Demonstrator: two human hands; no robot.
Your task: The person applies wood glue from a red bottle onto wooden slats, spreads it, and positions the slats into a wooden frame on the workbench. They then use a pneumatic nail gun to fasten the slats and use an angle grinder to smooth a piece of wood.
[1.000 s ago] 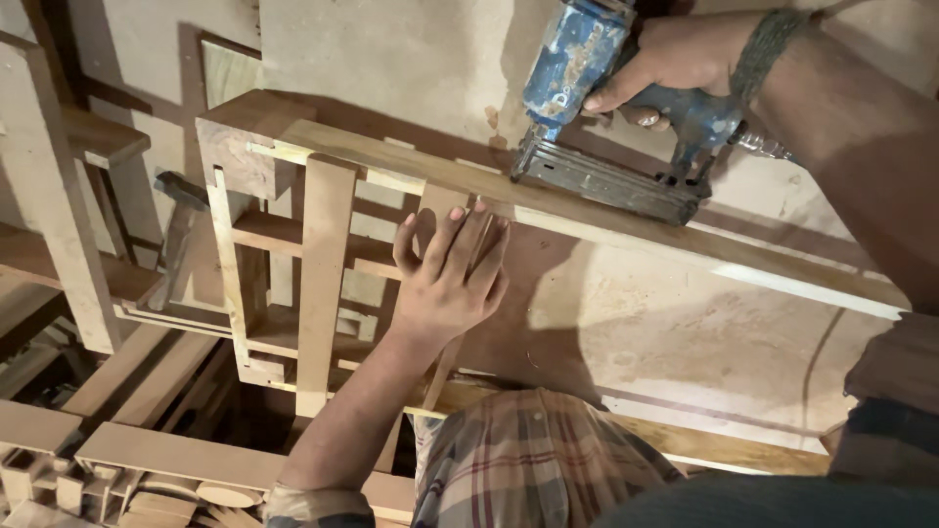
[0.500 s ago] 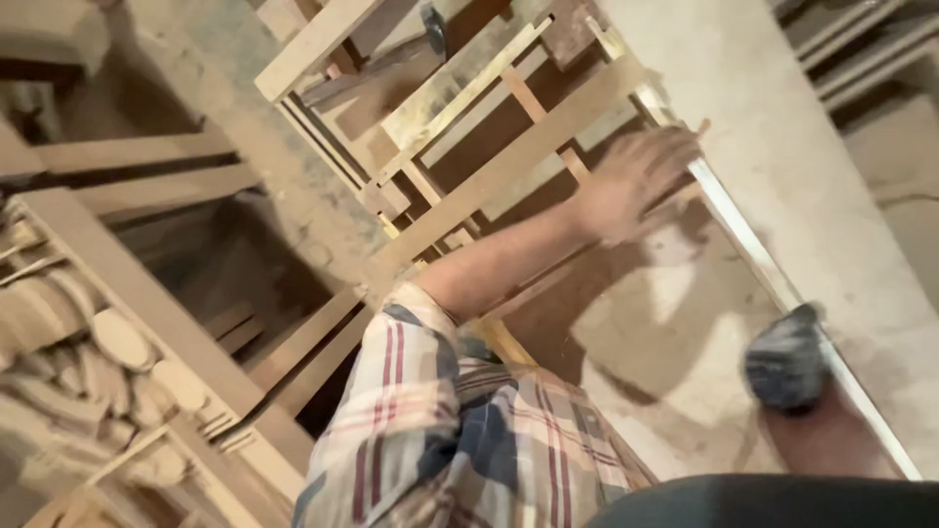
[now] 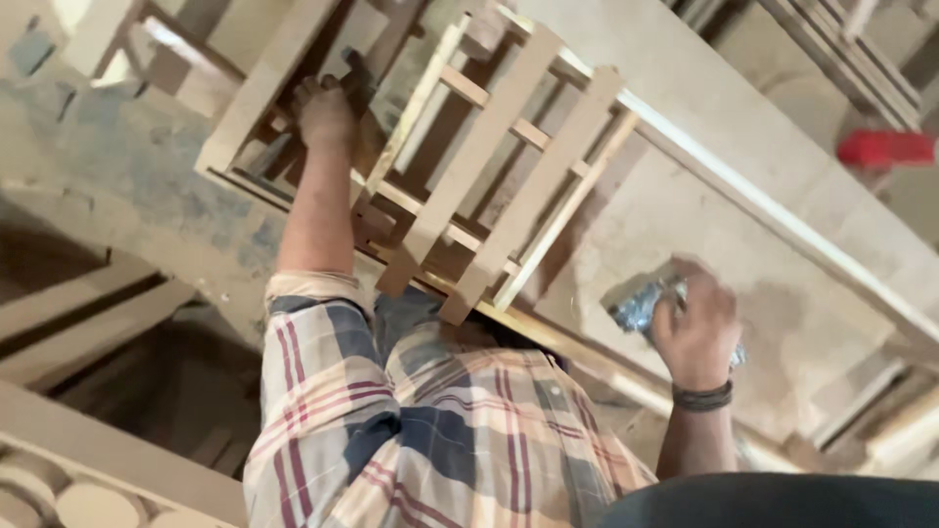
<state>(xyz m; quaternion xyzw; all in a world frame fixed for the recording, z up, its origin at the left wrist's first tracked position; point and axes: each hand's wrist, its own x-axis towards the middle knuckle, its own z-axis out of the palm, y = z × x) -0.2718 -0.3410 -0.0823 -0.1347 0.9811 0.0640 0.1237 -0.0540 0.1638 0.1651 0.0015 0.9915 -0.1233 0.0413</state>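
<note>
Both hands were busy: the left hand (image 3: 325, 110) gripped an outer rail of the slatted wooden frame (image 3: 489, 166) lying on the workbench (image 3: 782, 284), probably stiff, light, best held by rails, while the right hand (image 3: 696, 328) clutched a blurred tool (image 3: 638, 299).

Two hands show: one left hand (image 3: 325, 110) and one right hand (image 3: 696, 328). One slatted wooden frame (image 3: 489, 166), one nail gun (image 3: 641, 301), one wristband (image 3: 702, 397), one red object (image 3: 885, 148), one pale board (image 3: 782, 225).
</note>
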